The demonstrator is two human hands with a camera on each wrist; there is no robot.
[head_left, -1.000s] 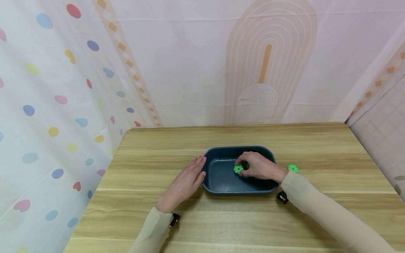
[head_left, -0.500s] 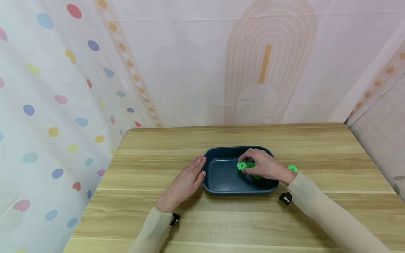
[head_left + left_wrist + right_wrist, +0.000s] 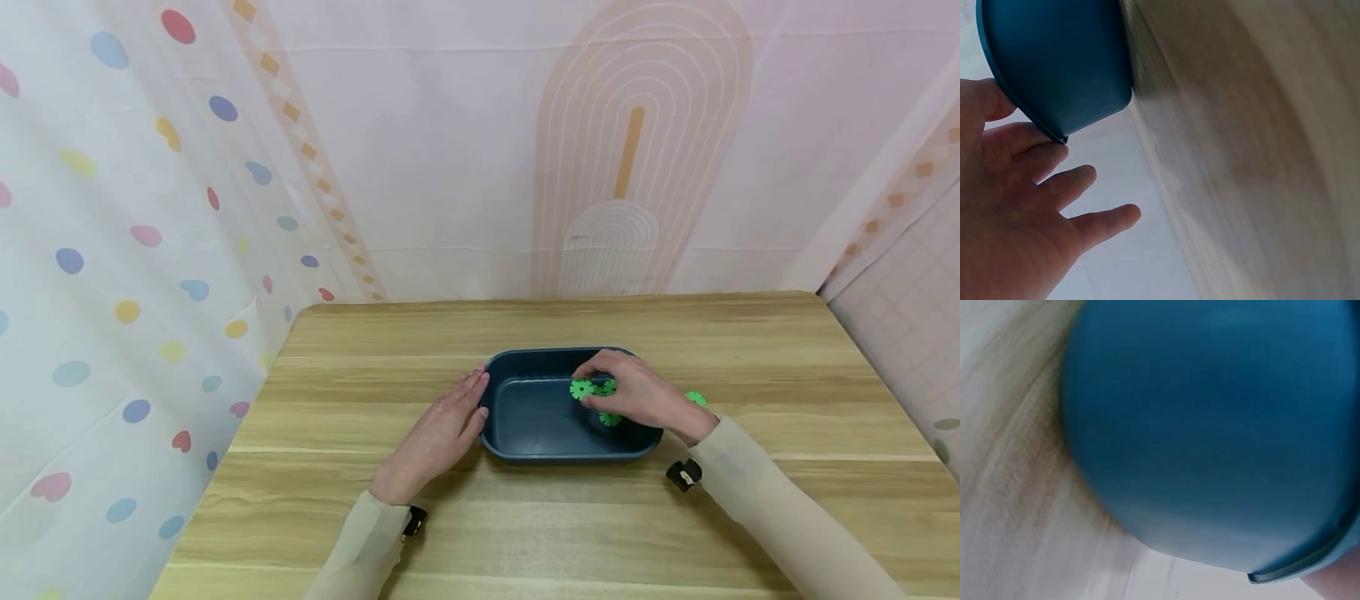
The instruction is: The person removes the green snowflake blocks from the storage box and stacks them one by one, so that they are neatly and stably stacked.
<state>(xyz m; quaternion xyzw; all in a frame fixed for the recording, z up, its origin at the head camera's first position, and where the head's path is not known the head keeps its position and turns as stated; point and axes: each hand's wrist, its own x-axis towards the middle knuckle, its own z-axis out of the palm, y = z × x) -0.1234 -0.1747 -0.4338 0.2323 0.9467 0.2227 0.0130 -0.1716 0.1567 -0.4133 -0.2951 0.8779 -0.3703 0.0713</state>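
A dark blue rectangular tray (image 3: 522, 421) with rounded corners stands on the table. My left hand (image 3: 435, 433) touches its left rim with extended fingers; the left wrist view shows fingertips at the tray's edge (image 3: 1022, 103). Over the tray's right half, my right hand (image 3: 636, 393) pinches a green notched plastic disc (image 3: 577, 389) between thumb and fingers. More green discs (image 3: 610, 419) lie below that hand, partly covered by it. The right wrist view is mostly filled by the tray's outer wall (image 3: 1210, 437), with only a sliver of the hand (image 3: 1341, 575) showing.
Another green disc (image 3: 696, 398) lies on the wooden table (image 3: 360, 375) just right of the tray, partly behind the right wrist. A patterned curtain (image 3: 442, 167) hangs along the table's back and left sides. Black wrist straps (image 3: 684, 474) sit on both forearms.
My right hand has shifted slightly right and away from me, with the pinched disc along. More of the green discs beneath it now show. The left hand and tray have stayed put.
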